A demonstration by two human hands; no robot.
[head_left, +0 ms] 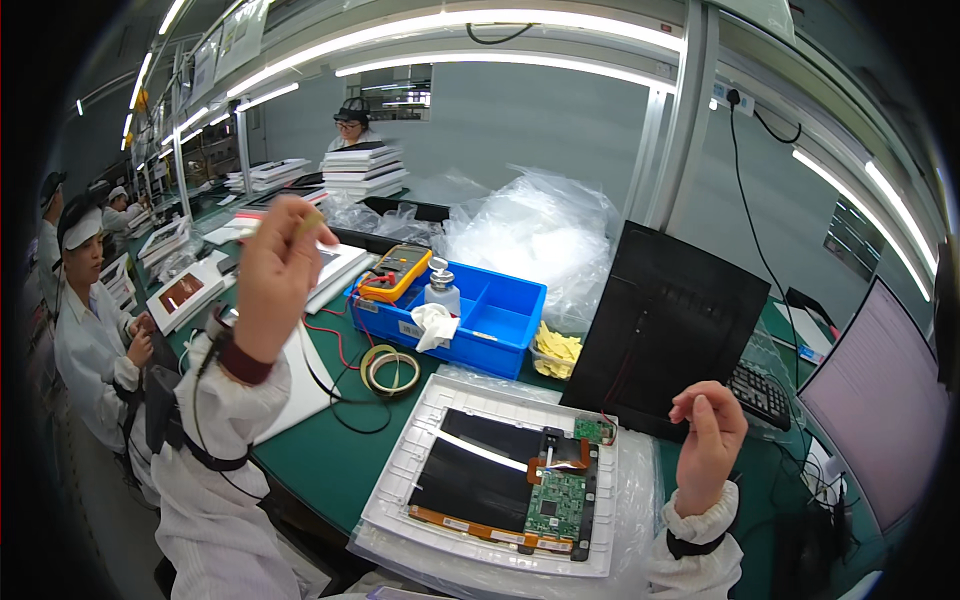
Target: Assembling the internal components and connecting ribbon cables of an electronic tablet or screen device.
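Note:
My left hand [280, 275] is raised at the left, its fingers pinched on a small yellowish piece [312, 219], slightly blurred. At the right, my right hand [710, 445] hovers beside the open device with its fingers curled; whether anything is inside them is hidden. Between my forearms lies a white rectangular housing [400, 500], open side up. In it sit black panels [470, 470], a green circuit board [556, 503], a smaller green board [595, 430] and an orange flat cable [572, 463]. Clear plastic wrap [640, 500] lies under the housing.
Behind the housing stand a blue divided bin [490, 335] with a yellow multimeter [396, 272] and dispenser bottle [441, 285], tape rolls [390, 371] and a tub of yellow pieces [556, 350]. A black panel [670, 325], keyboard [757, 396] and monitor [880, 400] fill the right. Co-workers sit at left.

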